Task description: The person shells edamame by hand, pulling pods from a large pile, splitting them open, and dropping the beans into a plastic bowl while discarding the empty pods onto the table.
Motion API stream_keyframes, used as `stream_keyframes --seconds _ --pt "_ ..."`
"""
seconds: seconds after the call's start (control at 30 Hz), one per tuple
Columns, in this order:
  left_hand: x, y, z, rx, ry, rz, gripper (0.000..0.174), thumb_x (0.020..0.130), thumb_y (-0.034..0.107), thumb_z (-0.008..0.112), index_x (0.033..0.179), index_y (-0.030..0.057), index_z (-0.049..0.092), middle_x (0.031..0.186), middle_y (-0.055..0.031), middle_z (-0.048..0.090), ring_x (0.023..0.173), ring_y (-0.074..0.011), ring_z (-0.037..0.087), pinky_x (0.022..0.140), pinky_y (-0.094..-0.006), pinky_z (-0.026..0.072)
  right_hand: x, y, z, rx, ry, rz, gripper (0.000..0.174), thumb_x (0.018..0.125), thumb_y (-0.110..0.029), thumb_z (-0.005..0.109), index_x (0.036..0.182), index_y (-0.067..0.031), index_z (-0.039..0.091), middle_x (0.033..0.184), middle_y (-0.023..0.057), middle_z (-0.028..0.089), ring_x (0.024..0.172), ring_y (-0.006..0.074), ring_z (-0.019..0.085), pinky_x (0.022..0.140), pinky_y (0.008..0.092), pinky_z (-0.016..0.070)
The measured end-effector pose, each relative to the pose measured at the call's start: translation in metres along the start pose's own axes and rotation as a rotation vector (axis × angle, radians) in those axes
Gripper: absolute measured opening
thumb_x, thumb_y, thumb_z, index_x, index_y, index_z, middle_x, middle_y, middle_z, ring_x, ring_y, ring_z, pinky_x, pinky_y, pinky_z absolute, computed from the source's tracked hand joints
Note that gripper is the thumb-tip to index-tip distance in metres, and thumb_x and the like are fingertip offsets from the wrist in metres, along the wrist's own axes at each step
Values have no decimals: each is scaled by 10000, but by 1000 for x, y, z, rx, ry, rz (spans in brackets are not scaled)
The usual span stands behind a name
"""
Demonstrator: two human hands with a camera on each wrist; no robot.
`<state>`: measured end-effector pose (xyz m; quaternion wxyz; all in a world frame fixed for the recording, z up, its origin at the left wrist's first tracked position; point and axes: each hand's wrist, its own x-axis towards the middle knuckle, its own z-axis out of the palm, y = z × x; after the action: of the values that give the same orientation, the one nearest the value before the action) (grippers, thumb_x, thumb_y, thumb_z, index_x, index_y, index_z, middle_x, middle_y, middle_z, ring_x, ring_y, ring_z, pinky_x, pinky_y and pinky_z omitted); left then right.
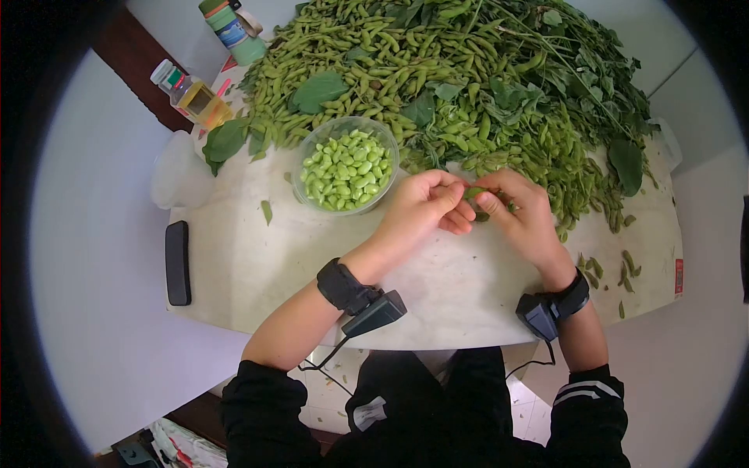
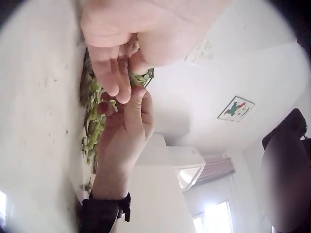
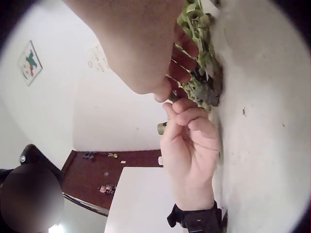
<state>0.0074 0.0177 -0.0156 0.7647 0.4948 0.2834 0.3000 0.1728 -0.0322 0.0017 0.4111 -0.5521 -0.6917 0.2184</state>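
Both hands meet over the table just right of a clear round tub (image 1: 303,168) of shelled green beans (image 1: 347,170). The right hand (image 1: 521,212) pinches a green pod (image 1: 473,192) between thumb and fingers. Thumb and forefinger of the left hand (image 1: 425,204) close on the pod's other end, its remaining fingers loosely curled. In the left wrist view the right hand (image 2: 121,141) is below the left hand (image 2: 141,34); in the right wrist view the left hand (image 3: 192,145) touches the right fingertips, and the pod is mostly hidden.
A large heap of pods (image 1: 374,70) with leafy stems (image 1: 577,70) spans the table's far side. At the left stand an oil bottle (image 1: 195,100), a green container (image 1: 234,35) and a whitish plastic bag (image 1: 181,171). A black phone (image 1: 178,264) lies at the left edge; loose pods (image 1: 626,269) at the right.
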Motion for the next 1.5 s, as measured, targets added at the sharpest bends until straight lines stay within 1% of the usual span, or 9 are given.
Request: stream_keyframes --seconds 0.2,0.33,0.4,0.63,0.83,1.0,1.13,1.33,1.5 --pt "-2 3 3 179 -48 -4 83 869 37 444 915 -29 467 751 -135 611 645 -176 616 578 -262 502 -1 2 -2 -144 -24 -219 68 762 -63 563 787 0 558 689 121 544 627 293 517 557 339 418" --pt "-3 0 7 248 -23 39 67 849 -25 427 905 -51 455 724 -148 612 632 -194 628 538 -261 505 -2 2 -2 -157 -32 -216 69 762 -64 563 757 3 546 658 124 527 610 298 509 547 347 410" --pt "-4 0 8 286 -11 64 63 843 -36 428 898 -56 451 717 -150 612 628 -193 628 534 -262 506 -3 5 0 -106 -18 -195 75 779 -47 558 776 27 565 622 100 511 554 213 492 508 299 391" --pt "-6 -1 10 473 44 244 56 823 -66 435 877 -64 451 691 -152 615 616 -186 629 537 -268 509 -5 4 0 -29 -48 -62 115 809 -75 548 797 39 563 634 92 521 512 161 498 484 262 397" --pt "-10 3 12 648 68 404 31 825 -54 451 847 -63 471 690 -141 614 617 -165 624 547 -265 507 -6 1 0 145 -77 157 140 827 -111 537 759 10 558 603 77 506 539 149 495 518 266 392" --pt "-8 2 11 469 71 285 86 848 32 493 823 -50 491 686 -105 606 615 -138 610 555 -255 501 -5 9 10 415 -16 231 171 868 -154 512 807 5 530 614 7 482 574 75 442 528 224 376" --pt "-5 -2 7 484 18 263 177 866 130 514 812 -38 499 706 -86 603 635 -119 599 568 -234 483 -5 7 12 472 61 229 171 871 -165 515 803 -8 526 638 -9 483 585 64 431 538 208 372" --pt "-6 -2 9 273 -32 280 167 869 133 507 822 -26 503 744 -68 598 647 -100 588 557 -214 462 -5 3 12 645 -3 236 156 872 -154 512 833 -4 526 698 -5 511 631 59 452 568 203 383" --pt "-7 -1 10 325 -16 297 146 868 128 507 831 -13 511 746 -51 592 603 -80 558 527 -202 438 -5 0 12 652 -12 218 132 879 -118 491 848 6 523 728 13 543 653 68 479 595 207 400"
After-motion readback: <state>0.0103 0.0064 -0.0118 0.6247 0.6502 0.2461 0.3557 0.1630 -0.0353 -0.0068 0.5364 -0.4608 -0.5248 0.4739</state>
